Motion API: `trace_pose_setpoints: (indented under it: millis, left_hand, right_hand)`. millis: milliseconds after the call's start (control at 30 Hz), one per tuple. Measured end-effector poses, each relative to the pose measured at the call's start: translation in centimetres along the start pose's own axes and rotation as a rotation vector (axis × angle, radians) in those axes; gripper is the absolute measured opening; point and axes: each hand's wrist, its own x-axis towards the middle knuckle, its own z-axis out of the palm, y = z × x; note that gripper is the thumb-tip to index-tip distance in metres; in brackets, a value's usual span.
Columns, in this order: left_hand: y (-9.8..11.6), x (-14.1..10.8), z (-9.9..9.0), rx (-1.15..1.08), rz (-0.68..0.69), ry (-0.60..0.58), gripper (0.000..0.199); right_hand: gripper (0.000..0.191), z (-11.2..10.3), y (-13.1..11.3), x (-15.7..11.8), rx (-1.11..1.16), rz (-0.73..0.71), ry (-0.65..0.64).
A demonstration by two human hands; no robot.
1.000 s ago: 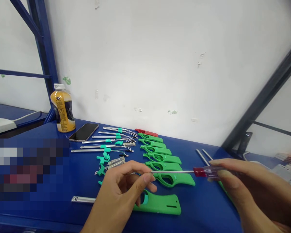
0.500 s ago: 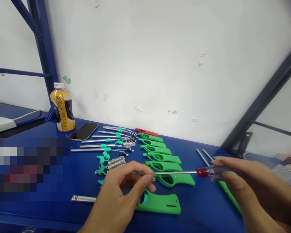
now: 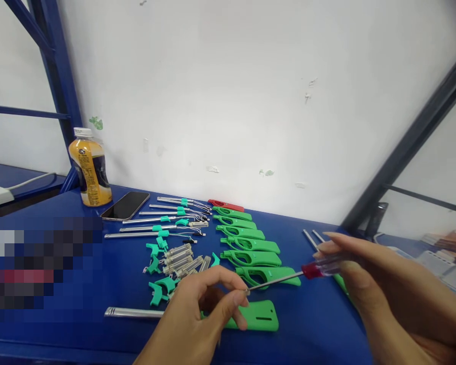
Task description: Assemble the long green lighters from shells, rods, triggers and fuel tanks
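In my right hand [image 3: 380, 284] is a screwdriver [image 3: 277, 280], held by its clear and red handle between thumb and fingers. Its shaft slants down to the left, and the tip meets the pinched thumb and forefinger of my left hand [image 3: 213, 304]. A tiny metallic bit shows at that tip; I cannot tell what it is. Below and behind my left hand lies a green lighter [image 3: 264, 315] with a long metal tube [image 3: 133, 313]; the hand hides its middle. Several green lighter shells [image 3: 251, 245] lie in a column beyond, with a red one [image 3: 228, 205] at the far end.
Left of the shells lie metal tubes with wires [image 3: 148, 229], teal triggers [image 3: 157, 294] and clear fuel tanks [image 3: 177, 258]. A phone [image 3: 126, 205] and a yellow drink bottle [image 3: 90, 172] stand farther back. More tubes [image 3: 310, 239] lie at right, partly behind my right hand.
The screwdriver has tilted, its tip now lower than its handle. My left hand has moved slightly down and right, uncovering more clear tanks and teal triggers. The view has shifted slightly.
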Motion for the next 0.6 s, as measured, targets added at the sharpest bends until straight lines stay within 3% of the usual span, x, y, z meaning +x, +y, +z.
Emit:
trace_pose_setpoints:
  millis: [100,300,433,600]
  left_hand:
    - [-0.2,-0.1,0.0,0.009,-0.012,-0.025,0.032]
    - [-1.0,-0.1,0.0,0.122,0.11,-0.087,0.02]
    - [-1.9,0.2,0.3,0.335,0.32,-0.101,0.016]
    - [-3.0,1.3,1.8,0.55,0.512,-0.161,0.016]
  right_hand:
    - [0.017,-0.1,0.4,0.2,0.008,-0.037,-0.002]
    - [0.012,-0.3,-0.7,0.4,-0.007,-0.034,-0.044]
    - [0.01,-1.0,-0.7,0.6,-0.054,-0.136,-0.134]
    - [0.012,-1.9,-0.3,1.3,-0.064,-0.135,-0.238]
